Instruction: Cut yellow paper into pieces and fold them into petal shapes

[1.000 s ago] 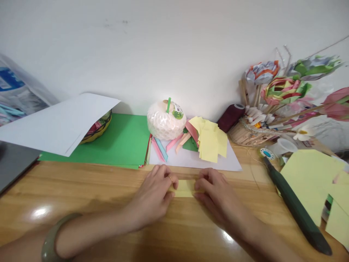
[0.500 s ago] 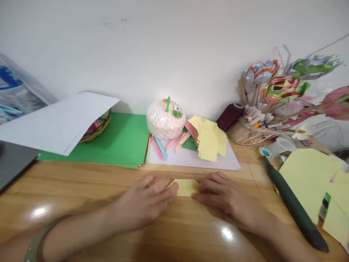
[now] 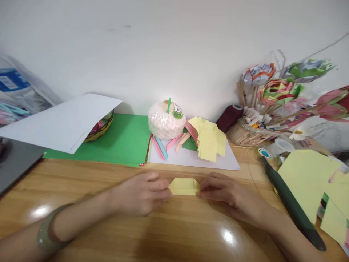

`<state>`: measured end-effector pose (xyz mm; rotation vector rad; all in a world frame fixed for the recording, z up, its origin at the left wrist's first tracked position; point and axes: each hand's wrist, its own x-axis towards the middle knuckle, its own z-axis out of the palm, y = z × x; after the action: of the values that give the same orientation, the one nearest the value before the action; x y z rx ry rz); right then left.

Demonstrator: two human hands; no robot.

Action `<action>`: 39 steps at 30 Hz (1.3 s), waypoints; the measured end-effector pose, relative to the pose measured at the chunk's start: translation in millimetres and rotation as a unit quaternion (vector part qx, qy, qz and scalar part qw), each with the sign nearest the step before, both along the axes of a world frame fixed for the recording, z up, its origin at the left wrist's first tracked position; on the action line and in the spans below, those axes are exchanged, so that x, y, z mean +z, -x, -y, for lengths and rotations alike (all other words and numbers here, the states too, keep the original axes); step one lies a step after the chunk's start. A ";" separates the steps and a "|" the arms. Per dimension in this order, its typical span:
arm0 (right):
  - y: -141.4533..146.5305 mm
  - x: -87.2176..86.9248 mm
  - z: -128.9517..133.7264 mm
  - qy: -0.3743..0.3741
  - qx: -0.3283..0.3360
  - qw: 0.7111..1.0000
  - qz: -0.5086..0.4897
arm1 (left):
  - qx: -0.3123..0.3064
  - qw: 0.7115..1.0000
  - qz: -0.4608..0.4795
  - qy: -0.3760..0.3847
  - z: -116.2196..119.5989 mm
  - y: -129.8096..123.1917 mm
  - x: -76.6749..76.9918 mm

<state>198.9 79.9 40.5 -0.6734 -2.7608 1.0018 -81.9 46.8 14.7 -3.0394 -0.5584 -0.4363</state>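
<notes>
A small folded yellow paper (image 3: 184, 186) lies on the wooden table between my hands, its upper corners slanted and crease lines across it. My left hand (image 3: 148, 193) closes its fingers on the left end of the paper; a greenish bangle (image 3: 47, 231) is on that wrist. At the right end, the fingers of my right hand (image 3: 222, 191) pinch the paper's edge. The fingertips partly hide both ends.
Behind lie yellow slips (image 3: 208, 142) on white paper, a net-wrapped coconut (image 3: 166, 120) and green sheets (image 3: 125, 140). A dark green tool (image 3: 291, 200), yellow sheets (image 3: 305, 178) and a basket (image 3: 247, 133) of paper flowers are at right.
My left hand has drawn back leftward to the end of the paper, with its fingers more curled. More of the paper's creases show. The view has shifted slightly.
</notes>
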 end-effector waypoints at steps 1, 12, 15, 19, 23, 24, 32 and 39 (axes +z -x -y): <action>-0.4 0.6 -0.1 0.005 -0.002 1.000 0.001 | -0.006 1.000 0.005 -0.006 -0.4 0.7 -0.8; 26.3 18.7 29.0 0.005 0.021 0.998 0.061 | 0.123 0.991 -0.001 -0.047 2.2 -6.1 -6.1; 42.9 23.5 43.5 -0.001 0.078 0.995 0.058 | 0.210 0.977 0.009 0.033 5.6 -16.0 -3.9; 41.0 21.1 49.0 0.007 0.089 0.996 -0.002 | 0.237 0.966 -0.002 0.107 7.3 -25.8 -3.6; 26.1 1.0 35.0 -0.071 -0.078 0.992 -0.062 | 0.185 0.972 0.015 0.143 2.4 -25.1 -7.6; 24.5 -5.1 30.7 -0.107 -0.081 0.989 -0.056 | 0.173 0.974 0.023 0.142 0.7 -24.1 -8.7; 26.9 -22.6 29.5 -0.321 -0.058 0.945 0.023 | 0.197 0.968 0.129 0.082 0.0 -18.8 -12.5; 26.6 -27.6 31.9 -0.342 -0.099 0.934 0.036 | 0.162 0.983 0.085 0.006 3.4 -19.4 -12.7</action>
<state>172.3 48.0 12.9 -0.8365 -2.7438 -0.0509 -62.5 43.4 2.0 -2.8574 -1.0466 -0.6787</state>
